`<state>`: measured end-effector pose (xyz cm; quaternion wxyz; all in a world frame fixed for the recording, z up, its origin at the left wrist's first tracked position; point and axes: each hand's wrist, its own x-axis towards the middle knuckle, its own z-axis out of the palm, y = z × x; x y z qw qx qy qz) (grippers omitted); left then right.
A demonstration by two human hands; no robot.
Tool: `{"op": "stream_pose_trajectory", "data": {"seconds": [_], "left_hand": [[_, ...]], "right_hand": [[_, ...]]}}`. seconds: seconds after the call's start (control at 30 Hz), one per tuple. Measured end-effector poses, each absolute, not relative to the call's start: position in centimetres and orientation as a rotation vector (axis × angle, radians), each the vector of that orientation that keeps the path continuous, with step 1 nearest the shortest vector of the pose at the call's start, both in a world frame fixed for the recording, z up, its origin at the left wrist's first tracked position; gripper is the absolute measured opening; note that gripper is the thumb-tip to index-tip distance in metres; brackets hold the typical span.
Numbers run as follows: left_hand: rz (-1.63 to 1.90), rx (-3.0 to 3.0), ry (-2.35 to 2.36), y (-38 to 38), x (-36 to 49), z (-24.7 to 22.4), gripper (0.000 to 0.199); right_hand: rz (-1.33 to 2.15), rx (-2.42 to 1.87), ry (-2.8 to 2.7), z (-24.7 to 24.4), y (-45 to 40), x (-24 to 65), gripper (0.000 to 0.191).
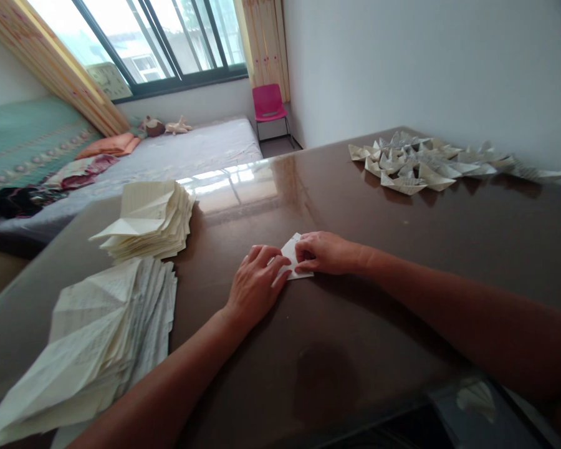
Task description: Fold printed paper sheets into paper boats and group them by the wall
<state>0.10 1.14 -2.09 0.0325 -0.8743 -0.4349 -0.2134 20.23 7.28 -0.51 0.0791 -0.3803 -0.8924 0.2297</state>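
Observation:
A small piece of folded white paper [290, 251] lies on the brown tabletop in front of me, its upper corner pointing away. My left hand [260, 277] grips its left side, thumb and fingers bent over the edge. From the right, my right hand [325, 252] holds the same paper with curled fingers, the thumb near its lower edge. Parts of the paper are hidden under both hands. To the left of my hands are two stacks of creased paper, a cream stack [152, 218] farther off and a larger printed stack [107, 330] nearer.
Several folded paper boats [409, 163] crowd the far right of the glossy table [355, 337], near the wall. Beyond the table stand a bed [210, 146] and a pink chair [268, 103] under the window. Something dark with a pale reflection sits at the near edge.

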Motion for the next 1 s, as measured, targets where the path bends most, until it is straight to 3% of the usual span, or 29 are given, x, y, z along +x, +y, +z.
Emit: {"op": "stream_pose_trajectory", "data": {"seconds": [0.13, 0.3, 0.77, 1.0], "left_hand": [[-0.55, -2.855, -0.992, 0.7, 0.0, -1.8, 0.025], [-0.313, -2.735, -0.929, -0.4, 0.3, -1.0, 0.028], [0.009, -2.807, -1.121, -0.8, 1.3, -0.1, 0.041], [-0.016, -2.835, -1.236, -1.1, 1.2, 0.0, 0.046]], "right_hand": [[0.704, -1.112, -2.662, -0.5, 7.4, 20.3, 0.013], [0.693, -1.085, -2.681, -0.5, 7.5, 20.5, 0.011], [0.804, -0.934, -2.686, -0.3, 8.0, 21.1, 0.005], [0.66, -1.113, -2.607, -1.0, 10.0, 22.4, 0.018]]}}
